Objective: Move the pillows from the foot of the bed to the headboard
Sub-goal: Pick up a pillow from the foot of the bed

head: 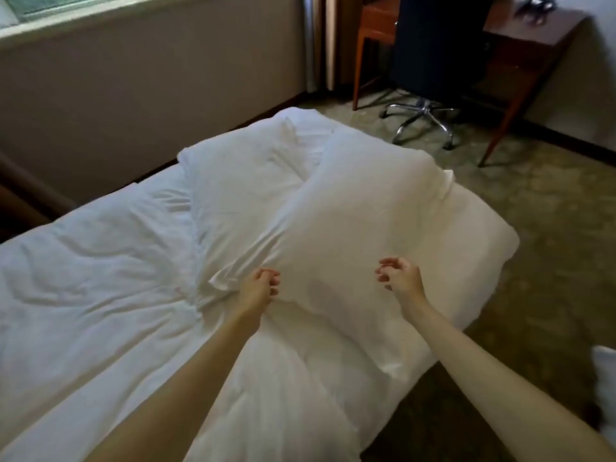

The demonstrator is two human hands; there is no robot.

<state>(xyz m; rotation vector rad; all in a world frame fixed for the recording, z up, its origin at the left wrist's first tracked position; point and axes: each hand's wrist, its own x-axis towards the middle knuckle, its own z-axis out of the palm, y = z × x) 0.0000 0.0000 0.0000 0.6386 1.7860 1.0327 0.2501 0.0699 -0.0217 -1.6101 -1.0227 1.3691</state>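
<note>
Two white pillows lie at the foot of the bed. The near pillow (353,221) rests partly on top of the far pillow (240,171), which lies to its left. My left hand (261,286) is closed on the near pillow's lower left corner, bunching the loose pillowcase fabric. My right hand (398,273) hovers over the near pillow's lower edge with curled, parted fingers and nothing in it. A rumpled white duvet (93,278) covers the bed under both pillows.
A black office chair (433,48) on a chrome star base stands beyond the bed's foot, beside a wooden desk (530,51). Patterned carpet (533,211) runs along the right side. A beige wall (133,78) with a window sill lies to the left.
</note>
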